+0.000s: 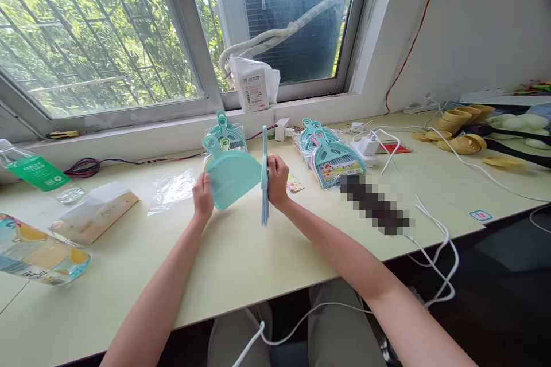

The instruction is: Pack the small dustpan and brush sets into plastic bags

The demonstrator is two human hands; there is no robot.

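One teal dustpan (236,179) is at the centre of the frame, raised above the pale tabletop (241,275). The left hand (203,196) grips its left edge, fingers closed on it. Just right of it is one matching hand brush (264,172), seen edge-on with its bluish bristles pointing down; the right hand (278,179) is wrapped around it.

Two groups of bagged dustpan-and-brush sets lie farther back: one group (232,136) partly behind the dustpan, the other (336,163) right of centre. Overlap makes the sets in each impossible to count. One printed card (295,183) shows beside the right wrist, and one clear plastic wrapper (172,190) lies left of the left hand.

Toward the left edge are one tissue pack (95,215) and two bottles, one green-labelled (38,171), one fruit-printed (45,249). One utility knife (69,135) and one boxed package in white plastic (253,90) are along the window ledge. Tan bowl-like pieces (465,143), several overlapping, sit at the upper right.
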